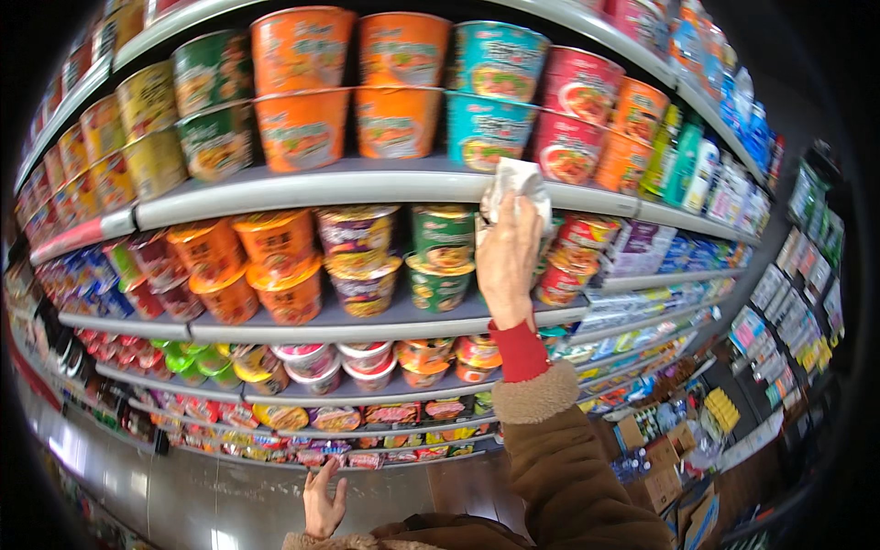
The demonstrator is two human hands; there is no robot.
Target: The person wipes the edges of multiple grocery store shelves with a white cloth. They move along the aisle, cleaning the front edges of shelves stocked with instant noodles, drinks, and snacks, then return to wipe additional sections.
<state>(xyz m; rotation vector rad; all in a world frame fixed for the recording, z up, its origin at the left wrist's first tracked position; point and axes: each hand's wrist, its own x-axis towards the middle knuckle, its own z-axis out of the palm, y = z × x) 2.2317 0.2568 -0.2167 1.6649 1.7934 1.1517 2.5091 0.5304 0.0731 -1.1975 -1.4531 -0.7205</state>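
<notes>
My right hand (pixel 510 265) is raised to the shelves and presses a crumpled white cloth or tissue (pixel 520 184) against the pale front edge of a shelf (pixel 330 194). Just above the cloth stand stacked turquoise noodle cups (pixel 496 62), with red noodle cups (pixel 577 86) to their right. Behind and left of the hand, on the shelf below, are green noodle cups (pixel 442 237). My left hand (pixel 324 500) hangs low over the floor, fingers apart and holding nothing, near the lowest shelf.
Orange noodle cups (pixel 302 51) and orange noodle bowls (pixel 275 240) fill the shelves to the left. Bottles (pixel 699 172) stand at the right. Open cardboard boxes (pixel 663 467) and loose goods lie on the floor at lower right. Another stocked shelf rises at the far right.
</notes>
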